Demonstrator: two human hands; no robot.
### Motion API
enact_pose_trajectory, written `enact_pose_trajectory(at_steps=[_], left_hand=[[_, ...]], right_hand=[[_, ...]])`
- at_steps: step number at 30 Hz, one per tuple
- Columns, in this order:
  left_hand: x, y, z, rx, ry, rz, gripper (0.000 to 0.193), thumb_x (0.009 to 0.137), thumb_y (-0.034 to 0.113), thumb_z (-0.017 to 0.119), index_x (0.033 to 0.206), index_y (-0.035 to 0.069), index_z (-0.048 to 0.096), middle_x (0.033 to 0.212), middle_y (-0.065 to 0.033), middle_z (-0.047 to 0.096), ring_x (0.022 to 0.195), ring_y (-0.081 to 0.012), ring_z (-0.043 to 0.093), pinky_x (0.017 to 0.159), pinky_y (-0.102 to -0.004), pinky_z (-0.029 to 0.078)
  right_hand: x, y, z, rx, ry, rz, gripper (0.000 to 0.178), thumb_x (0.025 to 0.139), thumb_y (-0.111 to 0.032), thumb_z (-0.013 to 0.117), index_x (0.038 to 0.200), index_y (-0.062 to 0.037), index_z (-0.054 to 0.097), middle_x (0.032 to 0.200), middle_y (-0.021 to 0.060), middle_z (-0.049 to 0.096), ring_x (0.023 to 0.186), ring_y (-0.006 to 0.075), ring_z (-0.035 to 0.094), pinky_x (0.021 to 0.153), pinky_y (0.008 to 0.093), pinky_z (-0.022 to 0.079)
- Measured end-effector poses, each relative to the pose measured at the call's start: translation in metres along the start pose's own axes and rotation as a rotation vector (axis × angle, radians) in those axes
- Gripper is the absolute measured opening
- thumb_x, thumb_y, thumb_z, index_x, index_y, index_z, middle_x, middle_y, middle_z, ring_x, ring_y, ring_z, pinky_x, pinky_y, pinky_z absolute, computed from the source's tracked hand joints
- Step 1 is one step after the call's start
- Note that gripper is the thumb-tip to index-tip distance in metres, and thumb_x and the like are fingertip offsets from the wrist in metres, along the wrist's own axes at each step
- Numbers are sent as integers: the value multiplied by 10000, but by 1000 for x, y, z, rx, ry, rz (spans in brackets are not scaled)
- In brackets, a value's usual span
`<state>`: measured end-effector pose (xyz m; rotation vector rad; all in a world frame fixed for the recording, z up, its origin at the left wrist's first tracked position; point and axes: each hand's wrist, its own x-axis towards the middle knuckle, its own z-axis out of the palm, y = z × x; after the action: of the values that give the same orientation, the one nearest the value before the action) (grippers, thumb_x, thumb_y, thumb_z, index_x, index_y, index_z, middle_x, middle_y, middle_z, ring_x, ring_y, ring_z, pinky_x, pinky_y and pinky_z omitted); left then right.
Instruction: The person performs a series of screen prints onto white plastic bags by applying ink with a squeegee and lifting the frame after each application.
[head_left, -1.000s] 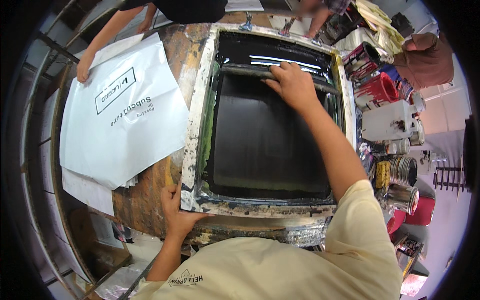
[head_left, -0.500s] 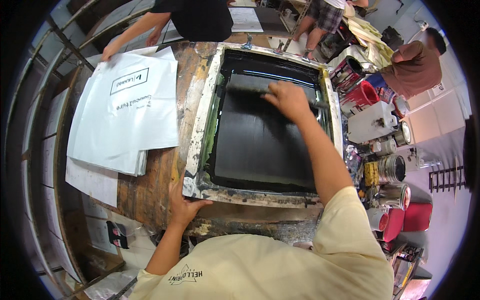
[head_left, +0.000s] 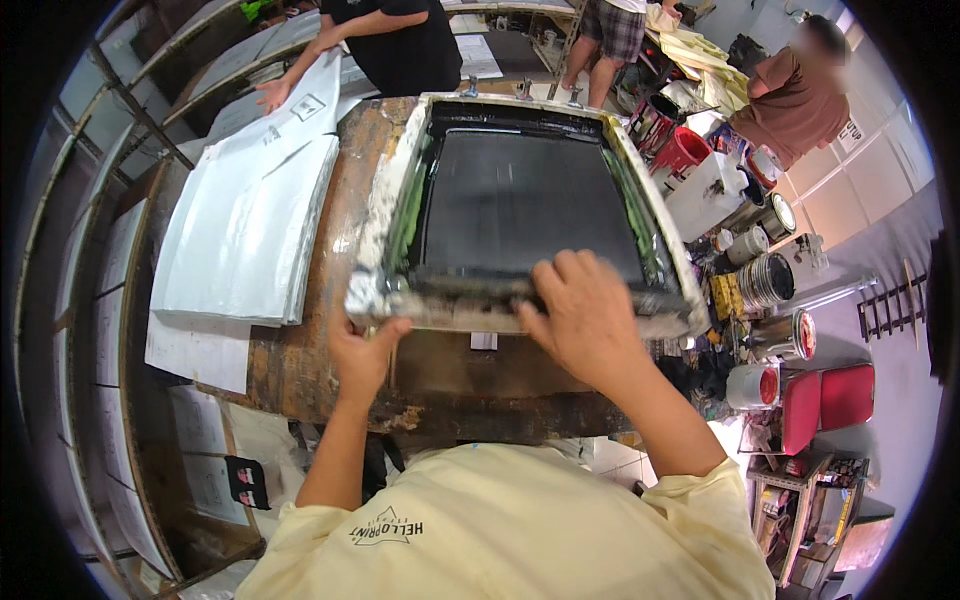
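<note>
A screen printing frame [head_left: 412, 172] with worn white-painted edges lies before me, its near side raised off the wooden table [head_left: 450, 385]. Black ink coats the mesh [head_left: 530, 200], with green strips along both sides. My left hand [head_left: 362, 352] grips the frame's near left corner, thumb to the right. At the near end of the mesh, my right hand [head_left: 582, 318] is closed on a dark squeegee [head_left: 455, 280], blurred by motion. The fingers partly hide its bar. Under the lifted edge shows a small white piece [head_left: 484, 341].
Left of the frame lies a stack of white plastic bags [head_left: 240, 235]. A co-worker in black [head_left: 400, 45] holds a printed bag [head_left: 308, 103] above it. Ink cans and a red bucket [head_left: 685, 150] crowd the right side. Metal clamps [head_left: 523, 90] line the frame's far edge.
My right hand has drawn the squeegee from the far part of the mesh to its near end. The frame's near side has risen. The co-worker has lifted a printed bag off the stack.
</note>
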<state>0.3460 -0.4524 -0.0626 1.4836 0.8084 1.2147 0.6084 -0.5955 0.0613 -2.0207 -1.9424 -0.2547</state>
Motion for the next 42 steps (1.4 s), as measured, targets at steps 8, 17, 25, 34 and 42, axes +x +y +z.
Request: enact_pose_trajectory(at_steps=[8,17,25,34,42], left_hand=[[35,37,29,326,8,222,931,1037,432,771,1703,-17,300,1508,-239,581,1413,-313,548,1230,-473,381],[-56,-38,45,1291,-501,7,1118,983,847,498,1723,26,329,1791,-329,171,1673,-526,42,1225,-800,-111],[-52,-30,56,1245,-437,-57,1208,961,875,493,1672,-91,348,1785,-278,262,1686,-469,101,1221,-803,-128],[16,13,78,901,-294,136,813,987,520,765,1504,-79,581,1578,-269,577,1521,-454,472,1218,-654,328],[42,36,80,535,29,172,366,1004,54,740,1364,-11,735,1261,-200,787,889,-246,792,742,-341,627]], right_hand=[[94,18,-64,-202,404,-59,262,963,-325,671,974,-64,651,895,120,639,904,336,637,871,489,404],[146,39,-100,-238,407,-45,380,1004,-358,618,1140,-31,756,981,207,740,969,411,683,931,469,453],[165,55,-113,-137,332,1,455,1042,-427,585,1168,-27,764,938,226,744,781,386,666,779,428,519],[177,26,-108,-25,486,246,399,938,-330,629,812,44,692,646,203,641,564,339,640,632,431,541],[169,45,-122,-106,337,-52,429,1055,-403,607,1108,-1,747,881,240,710,818,444,690,783,468,538]])
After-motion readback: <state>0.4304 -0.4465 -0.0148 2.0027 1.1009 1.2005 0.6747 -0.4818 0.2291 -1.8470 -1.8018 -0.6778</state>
